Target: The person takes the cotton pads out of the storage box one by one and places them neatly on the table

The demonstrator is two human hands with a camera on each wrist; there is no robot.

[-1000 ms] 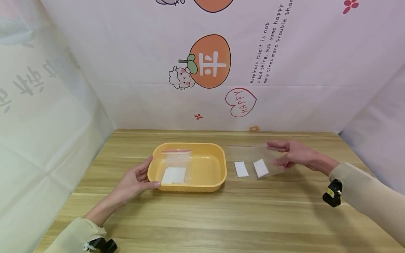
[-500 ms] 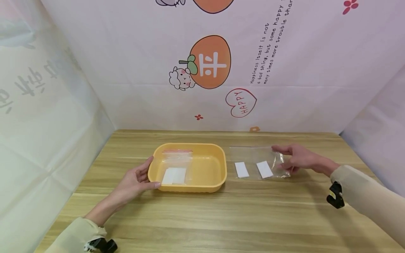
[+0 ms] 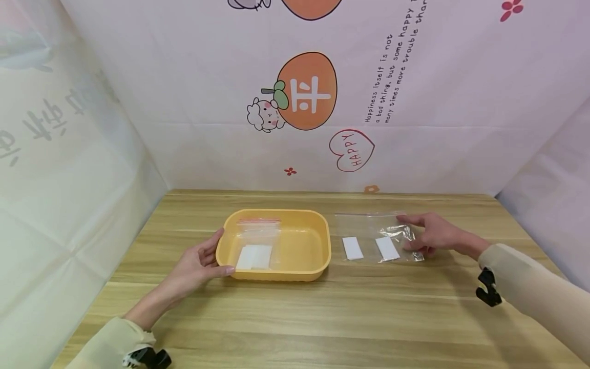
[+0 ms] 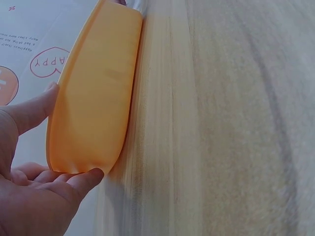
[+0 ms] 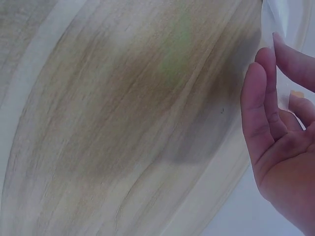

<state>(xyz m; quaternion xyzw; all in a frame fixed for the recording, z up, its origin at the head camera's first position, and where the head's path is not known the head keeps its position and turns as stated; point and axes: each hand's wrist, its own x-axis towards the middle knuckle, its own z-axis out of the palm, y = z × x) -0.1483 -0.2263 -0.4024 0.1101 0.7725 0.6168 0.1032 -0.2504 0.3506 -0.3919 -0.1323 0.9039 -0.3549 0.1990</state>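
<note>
My left hand (image 3: 195,266) grips the left end of a yellow plastic tray (image 3: 295,274), thumb on the near rim and fingers around the outer wall. In the left wrist view the thumb (image 4: 37,108) lies against the tray's rim. Inside the tray, on its left side, lies clear zip-lock plastic (image 3: 260,233) with overlapping white cards (image 3: 255,256). Right of the tray, clear zip-lock bags lie on the table with a white card (image 3: 352,248) and a second white card (image 3: 387,248). My right hand (image 3: 435,236) pinches the crinkled right edge of the right-hand bag (image 3: 392,230).
The wood-grain table (image 3: 295,323) runs back to a white printed cloth (image 3: 207,154) behind it. Similar cloth hangs along the left and right sides. A black camera mount (image 3: 488,288) sits at the right wrist, and another camera mount (image 3: 149,357) at the left.
The right hand has shifted slightly right and down with the bag's edge, and the right-hand card has slid right and settled lower. The left hand and tray stay put.
</note>
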